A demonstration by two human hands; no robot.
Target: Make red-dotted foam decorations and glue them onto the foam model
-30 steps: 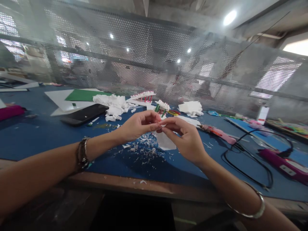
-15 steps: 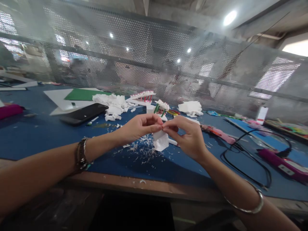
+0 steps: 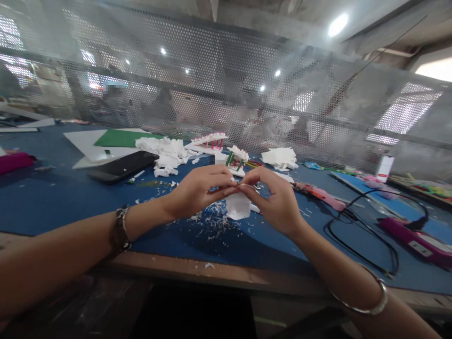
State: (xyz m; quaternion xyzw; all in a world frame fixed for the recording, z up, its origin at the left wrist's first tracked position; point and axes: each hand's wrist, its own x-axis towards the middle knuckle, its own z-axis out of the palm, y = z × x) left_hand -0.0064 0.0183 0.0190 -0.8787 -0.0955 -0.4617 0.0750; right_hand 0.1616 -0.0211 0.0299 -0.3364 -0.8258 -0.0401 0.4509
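My left hand point(image 3: 201, 190) and my right hand point(image 3: 273, 200) meet fingertip to fingertip above the blue table. Both are closed in a pinch, and what lies between the fingertips is too small to make out. Right below them shows a white piece of paper point(image 3: 238, 207); whether it hangs from the fingers or lies on the table I cannot tell. White shavings point(image 3: 215, 223) are scattered around it. Just behind the hands stands a small white-topped model with green posts point(image 3: 237, 157). A similar one with pink posts point(image 3: 210, 140) is farther back.
On the left lie a black phone point(image 3: 123, 167), crumpled white tissue point(image 3: 162, 150) and a green sheet point(image 3: 122, 139) over white boards. White paper point(image 3: 279, 158) sits at the back. To the right are a black cable point(image 3: 363, 230) and a magenta power strip point(image 3: 416, 240). A perforated metal screen point(image 3: 212, 80) rises behind.
My left fingers have curled further over the pinch, and the right fingers have shifted slightly. The white piece of paper below sits at a slightly different angle.
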